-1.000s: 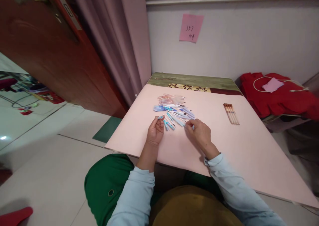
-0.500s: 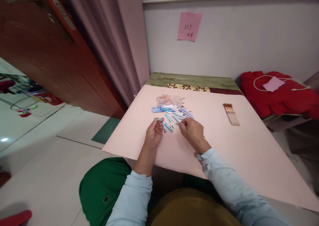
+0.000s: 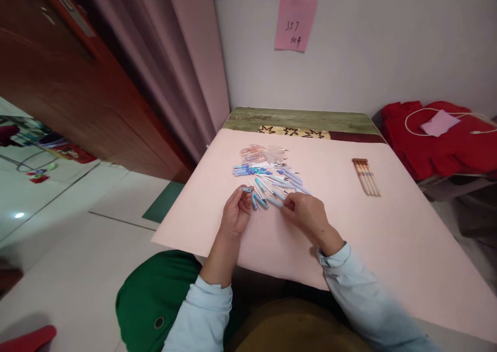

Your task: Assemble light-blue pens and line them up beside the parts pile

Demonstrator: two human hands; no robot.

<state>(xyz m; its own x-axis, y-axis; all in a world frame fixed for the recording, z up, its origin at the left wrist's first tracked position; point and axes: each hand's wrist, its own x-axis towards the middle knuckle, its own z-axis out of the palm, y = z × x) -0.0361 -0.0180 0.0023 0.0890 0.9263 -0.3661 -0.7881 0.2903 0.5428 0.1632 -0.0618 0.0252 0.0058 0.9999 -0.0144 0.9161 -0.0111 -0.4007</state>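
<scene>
My left hand (image 3: 236, 213) is closed around a small light-blue pen cap (image 3: 246, 189), its hollow end facing right. My right hand (image 3: 308, 215) pinches the end of a pale-blue pen barrel (image 3: 275, 202), which points left, low over the pile. Between and beyond the hands lie loose pen parts: white refills (image 3: 257, 189) with dark tips, several blue caps (image 3: 244, 170) in a cluster, and lavender-blue barrels (image 3: 292, 177). Behind them is a group of clear pinkish pen parts (image 3: 254, 154). The fingers partly hide what each hand holds.
A pale pink sheet (image 3: 388, 248) covers the table. To the right lies a row of brown-capped pens (image 3: 366, 177). Red cloth (image 3: 435, 145) with a white cable sits beyond the right edge. A green stool seat (image 3: 159, 295) is at lower left, and a curtain (image 3: 186, 57) hangs behind.
My right hand has shifted slightly right and toward me, and a pale-blue barrel now shows in its fingers. My left hand still holds the cap. The camera view has shifted a little.
</scene>
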